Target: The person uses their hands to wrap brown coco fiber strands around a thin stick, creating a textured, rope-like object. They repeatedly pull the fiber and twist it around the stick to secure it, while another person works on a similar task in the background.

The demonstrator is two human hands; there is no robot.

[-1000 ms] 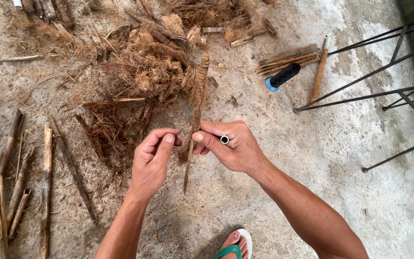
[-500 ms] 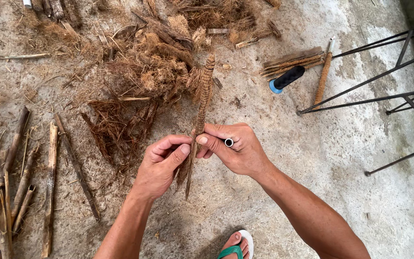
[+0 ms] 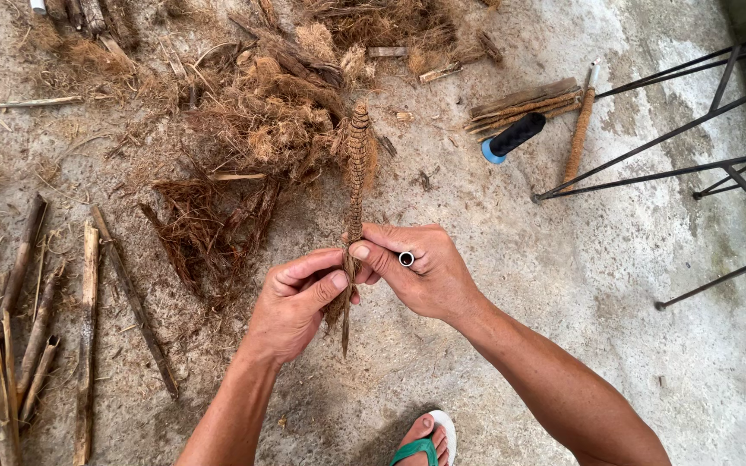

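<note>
Your left hand (image 3: 291,302) and right hand (image 3: 416,269) meet over the concrete floor (image 3: 494,345), both pinching a fibre-wrapped stick (image 3: 356,173) that points away from you, its bare tip poking out below your thumbs. A dark ring (image 3: 406,258) sits on a finger of your right hand. Beyond the stick lies a heap of brown husk fibre (image 3: 261,121). Split wooden sticks (image 3: 36,328) lie at your left. To the right sit a black spool (image 3: 511,138) with a blue end, another wrapped stick (image 3: 578,129) and a black metal frame (image 3: 649,147). Your green sandal (image 3: 420,444) shows below.
</note>
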